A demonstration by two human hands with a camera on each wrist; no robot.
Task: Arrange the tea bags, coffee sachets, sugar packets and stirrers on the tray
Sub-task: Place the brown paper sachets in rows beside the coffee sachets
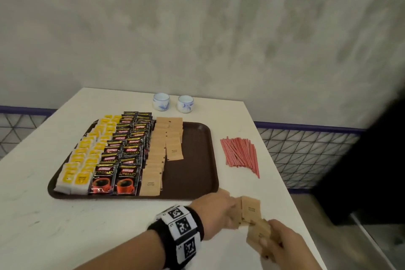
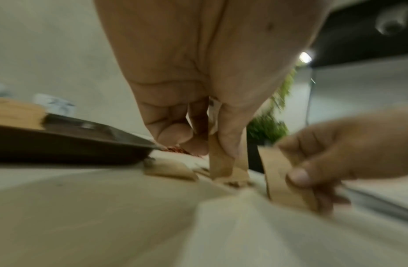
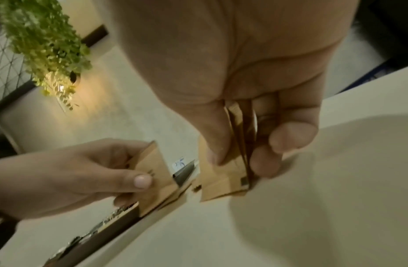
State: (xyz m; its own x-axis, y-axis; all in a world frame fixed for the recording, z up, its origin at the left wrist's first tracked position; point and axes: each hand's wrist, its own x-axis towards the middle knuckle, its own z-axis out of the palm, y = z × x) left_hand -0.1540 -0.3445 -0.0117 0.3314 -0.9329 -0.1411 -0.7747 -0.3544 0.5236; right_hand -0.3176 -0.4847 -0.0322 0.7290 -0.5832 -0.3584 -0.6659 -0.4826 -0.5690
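Observation:
A brown tray (image 1: 192, 160) holds rows of yellow tea bags (image 1: 87, 155), black coffee sachets (image 1: 125, 155) and brown sugar packets (image 1: 162, 149). Red stirrers (image 1: 241, 153) lie in a heap on the table to the tray's right. Near the table's front right, my left hand (image 1: 219, 212) pinches a few upright brown sugar packets (image 1: 249, 208), edges on the table (image 2: 221, 162). My right hand (image 1: 282, 241) grips another small stack of sugar packets (image 1: 258, 234) just beside them (image 3: 221, 178). Both stacks stand off the tray, near its front right corner.
Two small white-and-blue cups (image 1: 161, 101) (image 1: 185, 104) stand behind the tray by the wall. The table's right edge (image 1: 291, 193) runs close to my right hand, with a wire-mesh railing (image 1: 306, 155) beyond it. A green plant (image 3: 42, 45) hangs overhead.

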